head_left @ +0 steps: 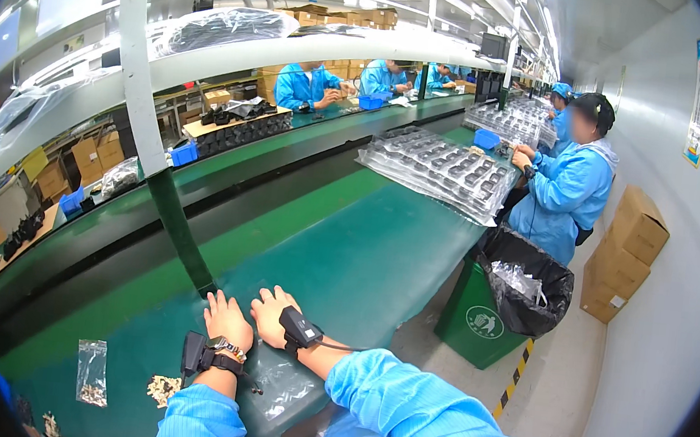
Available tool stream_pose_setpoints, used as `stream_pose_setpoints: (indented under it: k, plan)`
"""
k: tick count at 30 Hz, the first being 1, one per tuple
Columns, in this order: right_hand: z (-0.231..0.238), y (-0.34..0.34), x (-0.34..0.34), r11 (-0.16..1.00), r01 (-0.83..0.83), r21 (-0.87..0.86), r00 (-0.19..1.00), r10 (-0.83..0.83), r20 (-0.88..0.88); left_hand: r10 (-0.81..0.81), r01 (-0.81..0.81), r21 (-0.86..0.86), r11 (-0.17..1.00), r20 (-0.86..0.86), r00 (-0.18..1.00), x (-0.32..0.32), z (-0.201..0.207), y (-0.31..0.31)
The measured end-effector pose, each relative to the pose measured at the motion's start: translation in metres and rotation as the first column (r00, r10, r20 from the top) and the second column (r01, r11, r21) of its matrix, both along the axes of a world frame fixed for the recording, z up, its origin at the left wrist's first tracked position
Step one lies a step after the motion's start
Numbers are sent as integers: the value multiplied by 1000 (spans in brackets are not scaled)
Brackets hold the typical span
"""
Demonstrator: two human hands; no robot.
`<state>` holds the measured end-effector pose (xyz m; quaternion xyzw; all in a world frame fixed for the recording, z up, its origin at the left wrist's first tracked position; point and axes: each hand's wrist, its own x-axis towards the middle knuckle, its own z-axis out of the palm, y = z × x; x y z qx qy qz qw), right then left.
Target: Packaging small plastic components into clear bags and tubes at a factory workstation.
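Note:
My left hand (227,323) lies palm down on the green work surface (345,261), beside the foot of a post (186,235). Close to its right, my right hand (273,315) rests the same way, fingers stretched out. Neither hand holds anything that I can see. Each wrist carries a strapped black box, and a watch sits on the left one. Under and below the wrists lies a clear plastic sheet or bag (285,389). Left of my left forearm are a pile of small cream-coloured pieces (163,388) and a small clear bag (92,372) with similar pieces at its bottom.
A green bin (480,317) with a black liner stands right of the table. Farther along are stacked clear trays (445,169) of dark parts, and a co-worker in blue (571,186). Cartons (630,248) line the right wall. Other people work across the line.

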<state>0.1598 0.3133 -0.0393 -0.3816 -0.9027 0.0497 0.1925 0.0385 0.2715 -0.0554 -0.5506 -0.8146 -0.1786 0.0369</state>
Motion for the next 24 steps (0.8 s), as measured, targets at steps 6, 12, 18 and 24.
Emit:
stream_pose_setpoints:
  k: [6,12,18,24]
  plan:
    - [-9,31,-8,974,-219,53,960,225,-165,-11,22,90,996,-117,993,4,-3,12]
    - [-17,43,-13,977,-203,-58,977,206,55,-19,30,190,981,-61,998,8,-1,6]
    - [-11,38,-10,987,-125,-103,988,133,76,-18,16,-49,999,-30,999,11,6,0]
    - [-19,34,-11,990,-139,-26,986,141,85,-16,16,-131,991,-2,1000,9,5,-7]
